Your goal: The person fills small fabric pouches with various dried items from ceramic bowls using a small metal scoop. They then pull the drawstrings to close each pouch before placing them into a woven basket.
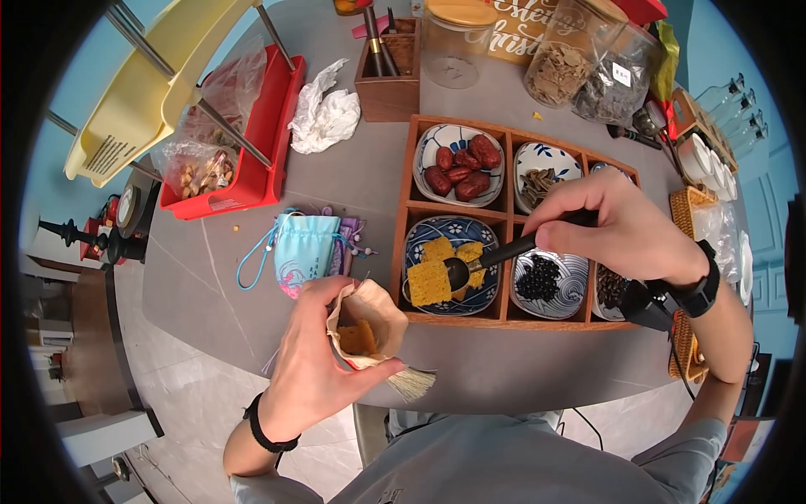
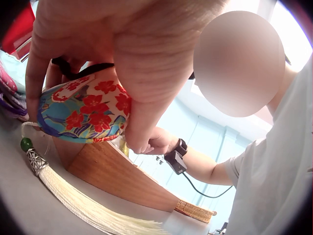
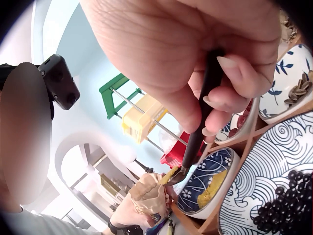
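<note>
My left hand (image 1: 306, 357) holds a small fabric pouch (image 1: 388, 323) with its mouth open and a yellow piece inside; the left wrist view shows the pouch's red-flowered side (image 2: 93, 110) and a cream tassel (image 2: 83, 196). My right hand (image 1: 617, 227) grips the black handle of a spoon (image 1: 512, 249), fingers curled round it in the right wrist view. At the spoon's bowl is a square yellow piece (image 1: 429, 283), over the blue patterned dish (image 1: 416, 239), where more yellow pieces lie. The pouch is left of that dish.
A wooden divided box (image 1: 453, 321) holds dishes of red dates (image 1: 470, 176), black beans (image 1: 537, 279) and other dried items. Light-blue pouch (image 1: 306, 244), crumpled tissue (image 1: 326, 107) and red tray (image 1: 281, 160) lie to the left. Jars (image 1: 457, 50) and a wooden holder (image 1: 388, 97) stand behind.
</note>
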